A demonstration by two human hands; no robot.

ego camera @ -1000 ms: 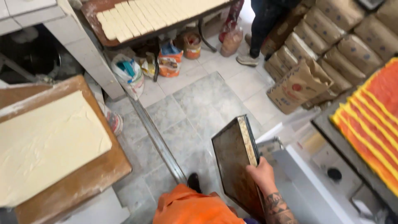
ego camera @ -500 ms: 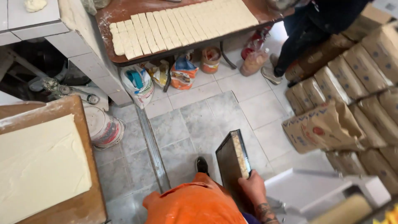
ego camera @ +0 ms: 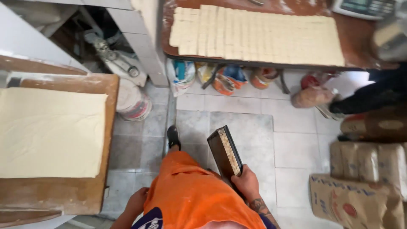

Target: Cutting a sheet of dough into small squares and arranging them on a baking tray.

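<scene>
My right hand (ego camera: 246, 183), lower centre, fingers wrapped round the bottom end of a dark tray (ego camera: 225, 154), held on edge beside my leg. Left hand (ego camera: 136, 203) at lower left, grip unclear.

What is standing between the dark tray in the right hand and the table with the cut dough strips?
Only open tiled floor separates the tray, held on edge by the right hand, from the table. Bags sit beneath it, outside the way.
</scene>
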